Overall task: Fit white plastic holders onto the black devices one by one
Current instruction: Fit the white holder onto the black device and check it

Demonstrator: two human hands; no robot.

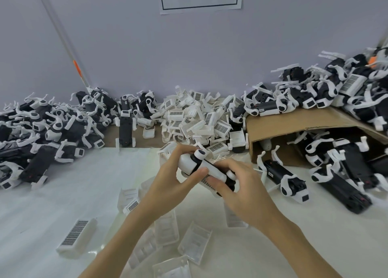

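Head view: both hands' fingers [202,170] grip one black device [210,168], hiding its lower end.

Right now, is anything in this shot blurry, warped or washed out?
Head view: wide-angle warp bends the wall line and the cardboard box; the loose white holders nearest the camera look soft; a faint sheen lies on the white table; the left hand and right hand gripping the black device stay fairly sharp.

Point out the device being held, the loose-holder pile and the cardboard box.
held device [206,169], head view: white holder along its side.
pile of holders [195,118], head view: middle of heap.
cardboard box [294,120], head view: top flap.
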